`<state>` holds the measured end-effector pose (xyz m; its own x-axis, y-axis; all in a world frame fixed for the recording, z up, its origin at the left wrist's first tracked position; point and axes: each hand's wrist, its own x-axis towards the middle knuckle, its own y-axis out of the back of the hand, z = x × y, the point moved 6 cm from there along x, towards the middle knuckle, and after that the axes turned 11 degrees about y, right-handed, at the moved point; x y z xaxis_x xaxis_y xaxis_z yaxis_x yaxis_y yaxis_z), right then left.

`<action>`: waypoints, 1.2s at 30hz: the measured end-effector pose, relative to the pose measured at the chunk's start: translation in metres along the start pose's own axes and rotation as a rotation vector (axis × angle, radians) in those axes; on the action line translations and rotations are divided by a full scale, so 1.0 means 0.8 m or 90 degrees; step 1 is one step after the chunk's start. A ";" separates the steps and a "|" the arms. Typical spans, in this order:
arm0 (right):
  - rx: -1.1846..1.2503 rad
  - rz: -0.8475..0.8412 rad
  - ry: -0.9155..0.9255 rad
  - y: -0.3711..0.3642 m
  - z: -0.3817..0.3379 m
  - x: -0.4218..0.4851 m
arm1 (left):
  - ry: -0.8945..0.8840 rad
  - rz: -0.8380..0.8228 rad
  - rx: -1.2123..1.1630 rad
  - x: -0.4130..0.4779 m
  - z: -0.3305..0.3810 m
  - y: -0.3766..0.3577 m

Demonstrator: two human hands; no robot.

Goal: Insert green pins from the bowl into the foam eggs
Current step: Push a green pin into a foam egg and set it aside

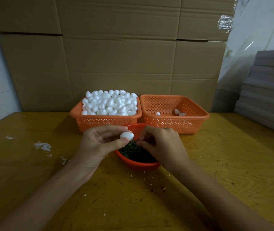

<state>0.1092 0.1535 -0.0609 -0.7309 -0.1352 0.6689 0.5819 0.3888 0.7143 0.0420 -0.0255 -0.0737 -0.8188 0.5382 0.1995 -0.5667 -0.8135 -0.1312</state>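
White flecks (43,146) lay on the yellow table (224,164), at nine o'clock from the person's hands. At eleven o'clock from the hands, an orange basket (89,121) stood heaped with foam eggs (110,103) against a wall of cardboard (116,55). The left hand (99,144) pinched a single foam egg (126,136) between thumb and forefinger, the other fingers loosely curled, and held it just over the ten o'clock rim of the red bowl (139,165). Green pins (132,151) filled the bowl, which sat directly in front of the two baskets. The right hand (163,145) hung over the bowl at three o'clock from the egg, its fingers curled and its thumb and forefinger closed together at the top of the pile; whether they had a pin could not be made out. At one o'clock a second orange basket (197,119), touching the first, held three eggs (177,111). Grey boards (266,90) were stacked at the table's far right.
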 end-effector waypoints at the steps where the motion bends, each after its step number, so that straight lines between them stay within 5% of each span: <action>1: -0.005 -0.001 0.000 0.000 0.000 0.000 | -0.001 0.011 0.012 0.001 -0.001 0.001; 18: 0.031 0.028 0.005 0.002 0.000 0.001 | 0.022 0.045 -0.043 0.002 -0.004 0.006; 36: 0.266 0.099 -0.095 0.009 0.011 0.001 | 0.035 0.006 -0.150 0.008 -0.004 0.011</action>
<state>0.1096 0.1645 -0.0568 -0.7075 0.0753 0.7027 0.5183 0.7312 0.4435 0.0315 -0.0283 -0.0771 -0.8241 0.5477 0.1446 -0.5597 -0.7477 -0.3574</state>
